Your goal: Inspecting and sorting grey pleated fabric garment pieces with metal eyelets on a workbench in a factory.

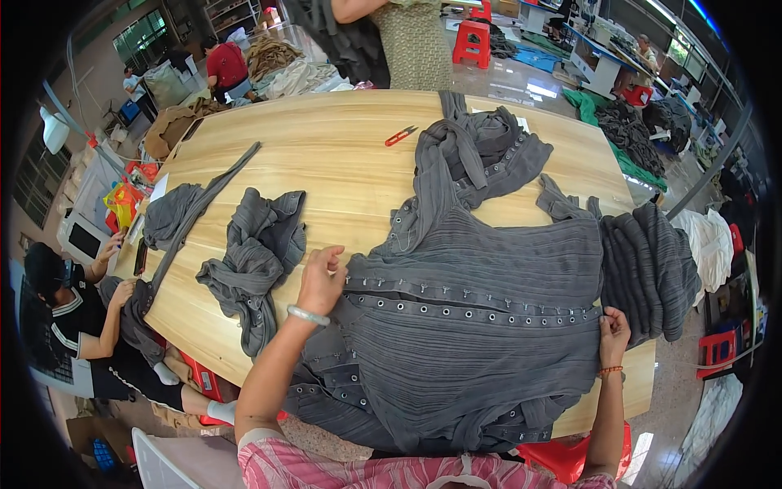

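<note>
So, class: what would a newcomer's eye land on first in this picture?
A big grey pleated garment with rows of metal eyelets lies spread over the near side of the wooden table, with the left hand and right hand at its edges. Small red snips lie at the far side.

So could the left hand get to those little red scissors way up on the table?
Probably not without leaning. The left hand rests at the edge of the grey pleated garment, and the red thread snips lie far up the wooden table. Nothing blocks the way; bare wood lies between.

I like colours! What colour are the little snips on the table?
Red-orange snips, clearest in the head view.
</note>
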`<state>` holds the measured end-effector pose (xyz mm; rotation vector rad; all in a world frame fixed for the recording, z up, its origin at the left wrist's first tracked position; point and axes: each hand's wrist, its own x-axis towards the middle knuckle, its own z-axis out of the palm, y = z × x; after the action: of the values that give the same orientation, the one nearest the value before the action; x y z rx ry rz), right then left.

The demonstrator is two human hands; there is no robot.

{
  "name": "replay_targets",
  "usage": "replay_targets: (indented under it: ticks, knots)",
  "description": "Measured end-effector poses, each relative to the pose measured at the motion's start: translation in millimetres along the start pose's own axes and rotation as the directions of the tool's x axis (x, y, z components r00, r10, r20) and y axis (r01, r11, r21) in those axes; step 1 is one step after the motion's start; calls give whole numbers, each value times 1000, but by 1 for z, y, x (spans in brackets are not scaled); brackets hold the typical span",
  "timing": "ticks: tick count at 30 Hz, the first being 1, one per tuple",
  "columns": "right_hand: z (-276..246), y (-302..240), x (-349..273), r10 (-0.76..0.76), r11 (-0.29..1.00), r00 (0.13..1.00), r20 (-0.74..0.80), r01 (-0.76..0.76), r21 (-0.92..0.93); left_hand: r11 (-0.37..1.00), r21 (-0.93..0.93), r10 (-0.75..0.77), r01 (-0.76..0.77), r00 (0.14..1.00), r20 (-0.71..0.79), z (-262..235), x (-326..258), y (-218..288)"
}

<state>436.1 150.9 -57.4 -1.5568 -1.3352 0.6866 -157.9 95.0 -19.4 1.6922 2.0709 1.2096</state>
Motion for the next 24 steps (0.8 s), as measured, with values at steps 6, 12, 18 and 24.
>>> replay_targets:
  ticks: [6,12,18,24]
  knots:
    - [-4,5,1,41,999,999,34,-40,-23,983,66,-176,169,977,122,-11,-39,23]
    - [3,-13,7,-17,999,1000,-5,17,41,926,-159,-267,341,893,363,-29,-44,-18]
    - [1,6,-1,-103,967,995,15,104,-233,949,-187,-189,253,934,303,-5,-40,-22]
    - [21,-56,-17,-382,779,924,-32,303,-550,890,-254,-260,378,879,400,-11,-31,-33]
